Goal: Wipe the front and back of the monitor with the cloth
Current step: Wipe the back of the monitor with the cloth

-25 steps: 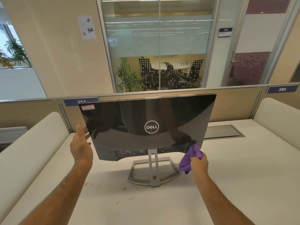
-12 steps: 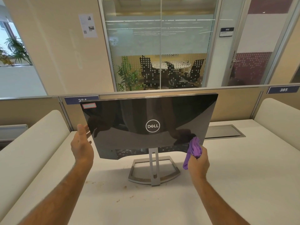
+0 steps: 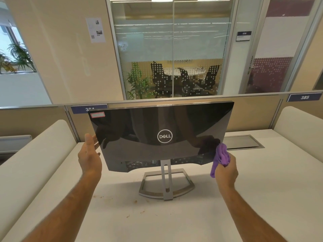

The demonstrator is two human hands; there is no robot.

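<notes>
Right grip (image 3: 226, 169) clutches purple cloth (image 3: 221, 157) against monitor (image 3: 162, 135) lower-right edge; left grip (image 3: 90, 155) flat, open, beside left edge.

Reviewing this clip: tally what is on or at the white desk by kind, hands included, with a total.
Glossy black Dell monitor on a silver stand: 1
Crumpled purple cloth: 1
Hands: 2, the left hand open at the monitor's edge, the right hand gripping the cloth
Grey metal cable hatch in the desk: 1
Total: 5
</notes>
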